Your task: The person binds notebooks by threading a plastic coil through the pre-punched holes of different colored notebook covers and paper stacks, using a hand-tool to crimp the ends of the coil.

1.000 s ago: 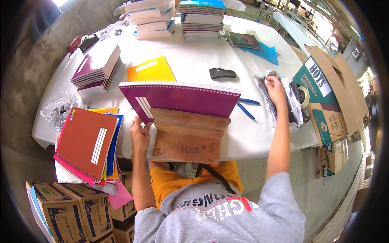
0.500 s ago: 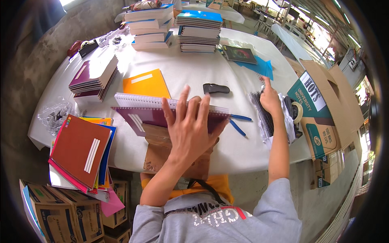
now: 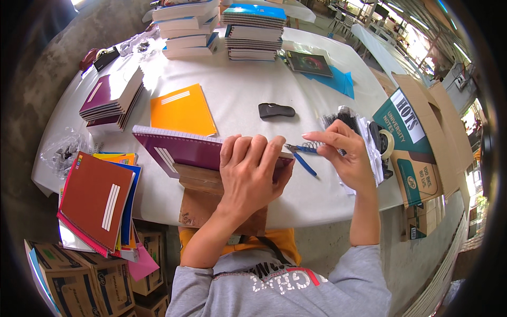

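My left hand (image 3: 245, 171) is closed over the right part of a purple notebook (image 3: 182, 149), pressing its cover and pages together. The notebook leans upright against a wooden block (image 3: 203, 182), with a row of punched holes along its top edge. Just off the notebook's right end, my right hand (image 3: 346, 156) pinches a thin spiral binding coil (image 3: 316, 145). Blue-handled pliers (image 3: 304, 165) lie on the table under the coil, partly covered by it. A bundle of dark coils (image 3: 343, 117) rests behind my right hand.
An orange notebook (image 3: 182, 108) and a small black object (image 3: 276, 110) lie beyond the purple one. Purple notebooks (image 3: 113, 100) are stacked left, mixed-colour notebooks (image 3: 97, 201) nearer me. Taller book stacks (image 3: 253, 34) stand at the back. A cardboard box (image 3: 417, 153) flanks the right side.
My right hand has come back from the coil bundle toward the notebook, bringing a coil. My left hand's fingers have curled down over the notebook, whose spread pages are now pressed together.
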`<state>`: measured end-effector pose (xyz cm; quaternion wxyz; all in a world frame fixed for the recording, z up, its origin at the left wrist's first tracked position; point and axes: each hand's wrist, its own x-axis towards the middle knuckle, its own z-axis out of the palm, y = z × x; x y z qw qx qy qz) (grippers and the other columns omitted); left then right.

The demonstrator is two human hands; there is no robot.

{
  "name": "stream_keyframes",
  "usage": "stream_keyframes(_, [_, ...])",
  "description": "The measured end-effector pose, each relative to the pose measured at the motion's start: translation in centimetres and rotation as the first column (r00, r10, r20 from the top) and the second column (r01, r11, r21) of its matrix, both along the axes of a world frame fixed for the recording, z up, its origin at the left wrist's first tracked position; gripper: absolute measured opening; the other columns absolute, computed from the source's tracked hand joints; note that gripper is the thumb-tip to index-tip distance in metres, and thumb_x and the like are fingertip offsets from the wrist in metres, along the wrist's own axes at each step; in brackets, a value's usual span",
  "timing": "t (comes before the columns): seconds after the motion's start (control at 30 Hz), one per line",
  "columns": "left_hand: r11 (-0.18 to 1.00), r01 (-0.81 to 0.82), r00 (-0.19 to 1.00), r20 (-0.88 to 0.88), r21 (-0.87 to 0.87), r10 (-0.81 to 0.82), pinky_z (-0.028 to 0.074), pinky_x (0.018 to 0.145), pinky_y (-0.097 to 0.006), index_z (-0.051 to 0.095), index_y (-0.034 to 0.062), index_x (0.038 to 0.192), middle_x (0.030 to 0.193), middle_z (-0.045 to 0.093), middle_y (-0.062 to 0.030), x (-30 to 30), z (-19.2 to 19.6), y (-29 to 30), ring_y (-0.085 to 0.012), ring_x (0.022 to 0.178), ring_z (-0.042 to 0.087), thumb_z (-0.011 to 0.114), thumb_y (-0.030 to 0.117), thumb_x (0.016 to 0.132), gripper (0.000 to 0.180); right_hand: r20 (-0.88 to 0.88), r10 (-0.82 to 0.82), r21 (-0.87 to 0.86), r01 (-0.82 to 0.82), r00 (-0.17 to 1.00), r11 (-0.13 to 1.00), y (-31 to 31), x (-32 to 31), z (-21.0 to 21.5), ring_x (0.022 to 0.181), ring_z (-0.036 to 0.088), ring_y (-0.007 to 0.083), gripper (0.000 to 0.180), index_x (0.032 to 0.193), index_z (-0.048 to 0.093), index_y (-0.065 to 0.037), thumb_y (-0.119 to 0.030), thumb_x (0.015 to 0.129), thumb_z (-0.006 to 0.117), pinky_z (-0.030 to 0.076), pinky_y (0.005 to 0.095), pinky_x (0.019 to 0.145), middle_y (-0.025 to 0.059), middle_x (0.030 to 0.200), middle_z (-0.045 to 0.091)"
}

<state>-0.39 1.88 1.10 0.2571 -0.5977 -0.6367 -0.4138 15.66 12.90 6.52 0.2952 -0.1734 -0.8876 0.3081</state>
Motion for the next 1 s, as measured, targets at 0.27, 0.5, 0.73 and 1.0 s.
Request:
stream_keyframes(0.27, [0.999, -0.048, 0.997, -0.058, 0.007, 0.048, 0.036, 0.083, -0.036, 0.060, 0.0130, 0.102, 0.082, 0.051, -0.0020, -0.3, -0.6, -0.2, -0.0205, 0.083, 0.050, 0.073, 0.036, 0.070, 0.042, -0.146, 0.037, 0.180, -0.010, 0.989, 0.984, 0.0, -1.4, -1.5, 0.076, 0.058, 0.0169, 0.033, 0.094, 0.072, -0.013, 0.004, 0.066, 0.073, 0.047, 0.0274, 0.065, 0.0040, 0.081, 0.062])
stream_keyframes(0.5, [0.997, -0.066, 0.994, -0.093, -0.029, 0.063, 0.036, 0.084, -0.035, 0.060, 0.0135, 0.103, 0.082, 0.051, -0.0013, -0.2, -0.5, -0.4, -0.0200, 0.082, 0.050, 0.070, 0.045, 0.072, 0.046, -0.145, 0.113, -0.171, -0.138, 0.983, 0.976, 0.4, -2.0, -2.4, 0.082, 0.057, 0.0132, 0.033, 0.094, 0.072, -0.011, 0.007, 0.066, 0.071, 0.049, 0.0261, 0.073, 0.0038, 0.087, 0.061])
stream_keyframes(0.73, [0.998, -0.054, 0.996, -0.078, -0.033, 0.051, 0.036, 0.084, -0.036, 0.059, 0.0134, 0.104, 0.082, 0.050, -0.0014, -0.2, -0.2, -0.7, -0.0201, 0.081, 0.049, 0.070, 0.045, 0.070, 0.048, -0.144, 0.328, -0.234, -0.354, 0.934, 0.906, 1.7, -1.1, -2.2, 0.080, 0.057, 0.0116, 0.029, 0.091, 0.070, -0.005, 0.010, 0.066, 0.070, 0.047, 0.0248, 0.070, 0.0046, 0.085, 0.060])
stream_keyframes(1.0, [0.993, -0.048, 0.999, -0.001, -0.109, 0.048, 0.023, 0.102, -0.050, 0.058, 0.0107, 0.106, 0.087, 0.049, -0.0039, -0.6, 0.9, -2.0, -0.0232, 0.093, 0.049, 0.069, 0.050, 0.065, 0.058, 0.304, 0.038, -0.372, 0.082, 0.952, 0.925, -2.1, -1.3, 1.1, 0.058, 0.053, 0.0114, 0.019, 0.095, 0.064, -0.004, -0.007, 0.077, 0.068, 0.045, 0.0256, 0.059, 0.0079, 0.081, 0.063])
